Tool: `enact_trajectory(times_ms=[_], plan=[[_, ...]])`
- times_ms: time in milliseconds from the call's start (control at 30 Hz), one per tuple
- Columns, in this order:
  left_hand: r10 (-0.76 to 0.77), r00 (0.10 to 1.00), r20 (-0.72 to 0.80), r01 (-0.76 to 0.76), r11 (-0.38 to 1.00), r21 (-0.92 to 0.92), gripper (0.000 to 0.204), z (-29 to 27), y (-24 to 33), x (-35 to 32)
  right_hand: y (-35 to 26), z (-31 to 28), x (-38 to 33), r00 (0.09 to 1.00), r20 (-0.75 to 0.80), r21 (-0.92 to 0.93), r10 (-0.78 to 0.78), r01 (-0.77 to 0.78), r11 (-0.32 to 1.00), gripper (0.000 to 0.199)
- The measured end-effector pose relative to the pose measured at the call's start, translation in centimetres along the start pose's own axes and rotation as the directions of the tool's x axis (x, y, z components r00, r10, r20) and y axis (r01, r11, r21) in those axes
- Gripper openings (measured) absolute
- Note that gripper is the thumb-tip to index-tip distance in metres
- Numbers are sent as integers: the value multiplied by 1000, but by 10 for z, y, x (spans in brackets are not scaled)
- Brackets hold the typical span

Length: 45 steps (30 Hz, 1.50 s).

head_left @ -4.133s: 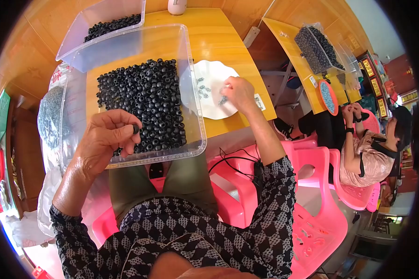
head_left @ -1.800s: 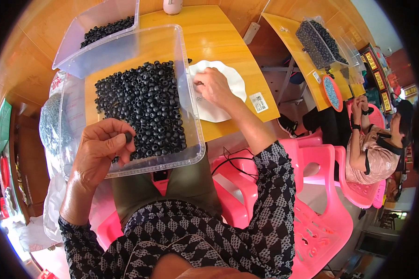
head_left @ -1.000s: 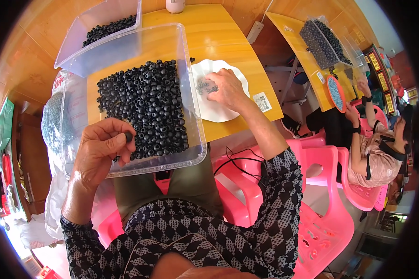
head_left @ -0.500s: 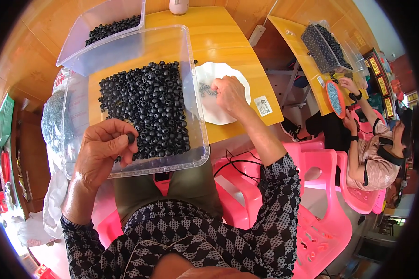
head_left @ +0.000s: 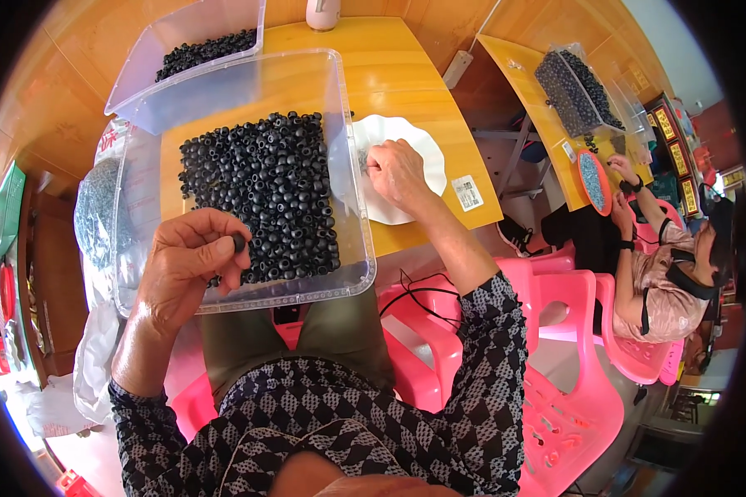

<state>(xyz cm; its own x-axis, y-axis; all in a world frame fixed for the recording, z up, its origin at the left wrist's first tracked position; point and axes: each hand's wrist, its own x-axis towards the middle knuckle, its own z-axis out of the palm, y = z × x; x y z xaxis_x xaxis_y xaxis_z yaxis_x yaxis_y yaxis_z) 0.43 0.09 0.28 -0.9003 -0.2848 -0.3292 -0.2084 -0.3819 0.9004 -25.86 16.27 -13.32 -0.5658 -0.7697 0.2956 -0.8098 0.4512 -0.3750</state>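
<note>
Between the thumb and forefinger of my left hand is a round black bead. That hand is above the near left part of a clear plastic bin, which holds a thick layer of black beads with open holes. Just right of the bin, a white wavy-edged plate stands on the table. My right hand is over the plate, its fingers pinched together at some small greyish pieces. The hand covers most of these pieces, and whatever is in its fingertips is hidden.
Behind the bin stands a second clear bin with black beads. A labelled white packet lies right of the plate on the yellow table. At another table, a person's hand is beside an orange tray of bluish pieces. Pink chairs stand at right.
My right hand has shifted slightly left over the plate, covering more of the small pieces. My left hand keeps the bead in nearly the same place. The whole view has shifted a little.
</note>
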Motion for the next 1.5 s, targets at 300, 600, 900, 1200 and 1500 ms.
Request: enact_trajectory(times_ms=[300,600,900,1200,1500], plan=[[38,999,20,-38,999,-12,18,-2,-2,-2,-10,0,-5,993,-83,-32,88,-91,995,8],[50,999,6,-50,999,8,18,0,-2,-2,-5,10,14,980,50,-72,193,-189,979,12],[75,997,11,-75,997,16,17,-1,-3,-2,-1,4,-3,999,18,105,-35,33,994,8],[64,998,-12,-64,998,29,16,2,-3,-2,7,7,-8,987,-148,138,-63,84,987,9],[69,997,-22,-67,997,48,20,3,-4,-1,0,6,-10,990,-64,-48,-127,124,991,2]])
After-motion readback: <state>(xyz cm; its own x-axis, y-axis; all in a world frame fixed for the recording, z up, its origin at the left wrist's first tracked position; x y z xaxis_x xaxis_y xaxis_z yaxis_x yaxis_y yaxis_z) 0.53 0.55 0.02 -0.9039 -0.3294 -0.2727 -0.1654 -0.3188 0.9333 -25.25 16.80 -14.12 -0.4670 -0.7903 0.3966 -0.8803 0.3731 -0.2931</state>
